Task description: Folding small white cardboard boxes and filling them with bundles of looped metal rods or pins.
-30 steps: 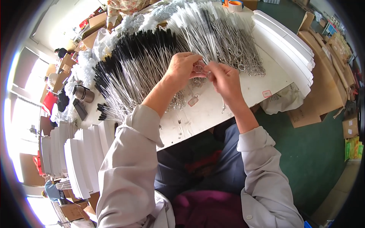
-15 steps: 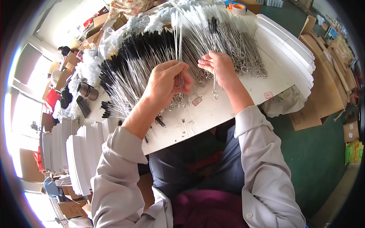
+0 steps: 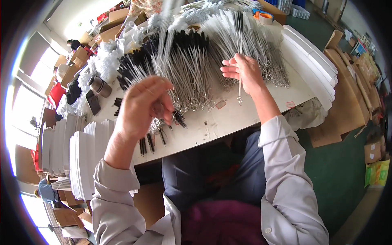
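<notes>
My left hand (image 3: 145, 106) is closed at the left front of the table, smeared by motion. It grips a few white-bristled wire brushes (image 3: 164, 38) that point away from me, their wire loops below the fingers. To the right, my right hand (image 3: 248, 75) pinches the thin stem of a black-bristled wire brush (image 3: 240, 93), its looped end hanging toward me. Its other fingers are spread. Between and beyond my hands lie a heap of black-tipped wire brushes (image 3: 190, 67) and a heap of white-tipped wire brushes (image 3: 228, 38), loops facing me.
White stacked trays or strips (image 3: 310, 61) line the table's right edge, and more white stacks (image 3: 87, 159) stand at left. A metal cup (image 3: 100, 86) and a dark phone-like object (image 3: 93, 102) lie at left. Orange tape (image 3: 266, 18) sits at the back. Cardboard (image 3: 347, 98) leans at right.
My left hand has swung left and nearer to me with the white brushes, away from the right hand. My right hand has shifted slightly right in view, still holding the black brush.
</notes>
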Motion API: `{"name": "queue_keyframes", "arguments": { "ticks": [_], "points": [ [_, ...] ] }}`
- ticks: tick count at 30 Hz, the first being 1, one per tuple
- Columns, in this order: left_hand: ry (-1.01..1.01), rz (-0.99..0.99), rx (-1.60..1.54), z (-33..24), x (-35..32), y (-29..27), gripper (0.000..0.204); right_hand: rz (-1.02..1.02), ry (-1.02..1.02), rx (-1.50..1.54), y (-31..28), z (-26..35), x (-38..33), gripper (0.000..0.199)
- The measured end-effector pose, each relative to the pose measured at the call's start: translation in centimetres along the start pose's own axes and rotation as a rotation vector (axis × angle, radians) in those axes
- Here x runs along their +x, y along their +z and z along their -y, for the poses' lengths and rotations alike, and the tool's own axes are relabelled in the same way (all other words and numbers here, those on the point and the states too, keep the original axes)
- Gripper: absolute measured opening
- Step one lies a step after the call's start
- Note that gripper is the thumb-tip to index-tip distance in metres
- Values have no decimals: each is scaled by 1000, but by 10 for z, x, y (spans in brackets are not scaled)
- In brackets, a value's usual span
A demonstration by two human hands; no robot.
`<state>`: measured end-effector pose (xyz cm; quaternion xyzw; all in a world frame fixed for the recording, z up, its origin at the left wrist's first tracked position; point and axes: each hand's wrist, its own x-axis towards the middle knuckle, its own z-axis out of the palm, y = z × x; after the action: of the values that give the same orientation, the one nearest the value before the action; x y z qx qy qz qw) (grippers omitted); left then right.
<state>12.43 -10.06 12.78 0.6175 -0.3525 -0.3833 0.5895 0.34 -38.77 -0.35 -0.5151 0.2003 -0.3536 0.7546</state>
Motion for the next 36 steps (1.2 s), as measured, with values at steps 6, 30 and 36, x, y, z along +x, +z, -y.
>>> {"name": "queue_keyframes", "arguments": {
  "ticks": [6,30,36],
  "points": [
    [-283,165,12,44,-37,16,25,-3,-359,-253,12,34,-68,40],
    [-292,315,415,92,-71,-10,21,622,-273,-1010,24,-9,-193,18],
    [-328,278,353,96,-80,-22,20,605,-167,-946,12,-16,-199,41]
  ]
}}
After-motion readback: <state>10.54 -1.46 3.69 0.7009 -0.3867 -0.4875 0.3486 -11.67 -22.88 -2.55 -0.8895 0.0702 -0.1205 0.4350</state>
